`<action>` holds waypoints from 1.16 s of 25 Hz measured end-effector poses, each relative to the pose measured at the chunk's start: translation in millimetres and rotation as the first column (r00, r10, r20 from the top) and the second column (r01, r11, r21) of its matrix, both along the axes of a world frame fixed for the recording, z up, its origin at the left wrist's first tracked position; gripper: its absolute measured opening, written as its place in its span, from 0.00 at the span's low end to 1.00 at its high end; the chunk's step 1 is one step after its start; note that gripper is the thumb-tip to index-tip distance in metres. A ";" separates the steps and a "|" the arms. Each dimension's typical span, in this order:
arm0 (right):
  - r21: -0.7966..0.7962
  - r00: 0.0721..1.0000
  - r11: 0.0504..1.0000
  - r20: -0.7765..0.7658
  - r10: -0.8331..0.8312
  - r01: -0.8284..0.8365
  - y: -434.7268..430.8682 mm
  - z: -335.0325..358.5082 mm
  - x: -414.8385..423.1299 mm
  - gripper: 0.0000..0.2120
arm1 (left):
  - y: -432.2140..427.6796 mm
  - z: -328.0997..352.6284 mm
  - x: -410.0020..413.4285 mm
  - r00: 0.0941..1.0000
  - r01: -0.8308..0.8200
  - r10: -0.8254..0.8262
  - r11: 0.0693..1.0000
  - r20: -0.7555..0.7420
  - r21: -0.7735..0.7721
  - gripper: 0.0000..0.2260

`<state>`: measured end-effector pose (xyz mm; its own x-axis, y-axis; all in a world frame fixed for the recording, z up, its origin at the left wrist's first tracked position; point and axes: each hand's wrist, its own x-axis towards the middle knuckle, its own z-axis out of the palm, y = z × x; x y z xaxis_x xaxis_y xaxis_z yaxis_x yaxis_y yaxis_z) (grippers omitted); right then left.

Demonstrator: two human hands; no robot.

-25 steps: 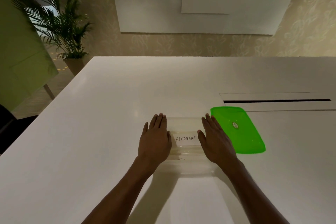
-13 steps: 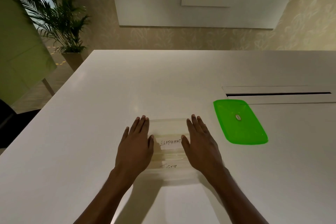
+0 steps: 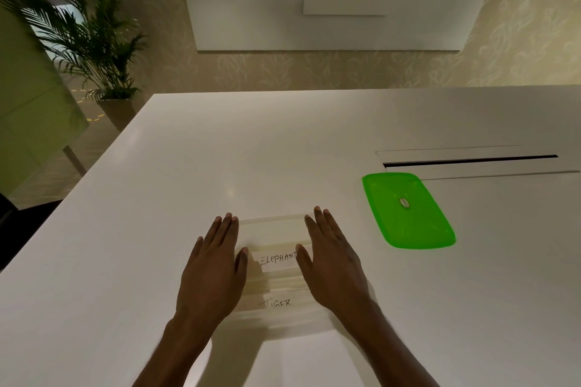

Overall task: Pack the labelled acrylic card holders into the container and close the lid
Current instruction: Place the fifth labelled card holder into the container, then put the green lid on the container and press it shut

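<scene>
A clear plastic container [image 3: 273, 229] sits on the white table [image 3: 220, 160] in front of me. Inside it lie acrylic card holders; one label reads ELEPHANT [image 3: 278, 259] and a nearer one reads TIGER [image 3: 278, 303]. My left hand [image 3: 213, 270] lies flat against the container's left side, fingers straight and together. My right hand [image 3: 333, 264] presses its right side the same way, so the container is clamped between both palms. The bright green lid [image 3: 405, 214] lies flat on the table to the right, apart from the container.
A long dark slot [image 3: 468, 160] is cut into the table behind the lid. The table's left edge runs diagonally, with a potted palm [image 3: 94, 41] and a green panel [image 3: 28, 97] on the floor beyond it.
Both hands slid the container left and nearer to me, widening the gap to the green lid. The TIGER label came into view.
</scene>
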<state>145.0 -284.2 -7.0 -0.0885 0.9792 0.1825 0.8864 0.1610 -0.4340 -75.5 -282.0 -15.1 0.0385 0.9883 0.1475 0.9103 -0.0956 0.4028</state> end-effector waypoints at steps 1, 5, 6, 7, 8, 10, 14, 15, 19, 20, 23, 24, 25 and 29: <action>-0.006 1.000 1.000 -0.015 -0.001 0.001 0.6 -0.6 0.7 0.29 | 0.2 -0.2 0.0 1.000 -0.001 0.001 1.000 0.001 0.001 0.28; -0.028 0.980 0.998 -0.192 0.045 -0.051 1.1 1.5 8.5 0.29 | 0.6 0.5 -0.1 1.000 0.005 -0.006 1.000 -0.029 -0.030 0.28; -0.045 0.957 0.997 -0.286 0.049 -0.065 1.6 3.0 12.8 0.28 | 1.1 1.9 0.2 0.999 -0.002 0.000 0.999 -0.045 -0.045 0.28; -0.058 0.922 0.996 -0.384 0.041 -0.068 2.2 4.4 18.7 0.28 | 1.2 4.3 2.2 0.998 -0.017 0.014 0.998 -0.061 -0.053 0.28; -0.060 0.885 0.996 -0.465 0.027 -0.061 2.8 4.4 26.4 0.26 | 0.6 8.0 6.4 0.997 -0.039 0.035 0.998 -0.074 -0.048 0.28; -0.042 0.836 0.999 -0.548 -0.022 -0.002 5.9 0.7 47.6 0.24 | -2.7 20.6 26.6 0.996 -0.075 0.077 0.996 -0.051 0.047 0.27; -0.033 0.808 0.979 -0.559 -0.184 0.201 19.2 -18.5 107.6 0.22 | -15.0 51.2 114.0 0.973 0.027 -0.102 0.943 0.209 0.332 0.26; -0.033 0.809 0.970 -0.546 -0.219 0.241 23.3 -22.6 125.3 0.22 | -17.4 56.1 141.0 0.945 0.073 -0.171 0.941 0.278 0.331 0.26; -0.025 0.802 0.938 -0.511 -0.309 0.345 40.6 -24.8 195.3 0.19 | -5.9 54.4 237.2 0.820 0.247 -0.260 0.964 0.509 0.094 0.28; -0.035 0.792 0.930 -0.513 -0.332 0.367 44.4 -24.2 210.8 0.18 | 1.2 51.8 255.7 0.797 0.261 -0.222 0.965 0.562 0.011 0.29; -0.070 0.759 0.910 -0.528 -0.381 0.409 55.0 -28.6 245.9 0.21 | 27.2 40.9 295.2 0.756 0.256 -0.031 0.933 0.654 -0.252 0.30; -0.071 0.755 0.909 -0.532 -0.383 0.411 59.2 -31.7 254.8 0.22 | 37.2 33.9 305.2 0.751 0.235 0.027 0.923 0.660 -0.305 0.31; -0.075 0.752 0.909 -0.535 -0.384 0.411 64.3 -35.8 262.0 0.23 | 48.0 25.3 312.5 0.754 0.205 0.067 0.921 0.653 -0.331 0.32; -0.123 0.781 0.909 -0.474 -0.406 0.398 89.4 -47.3 280.2 0.22 | 95.6 -32.5 330.6 0.769 0.055 0.208 0.920 0.604 -0.387 0.39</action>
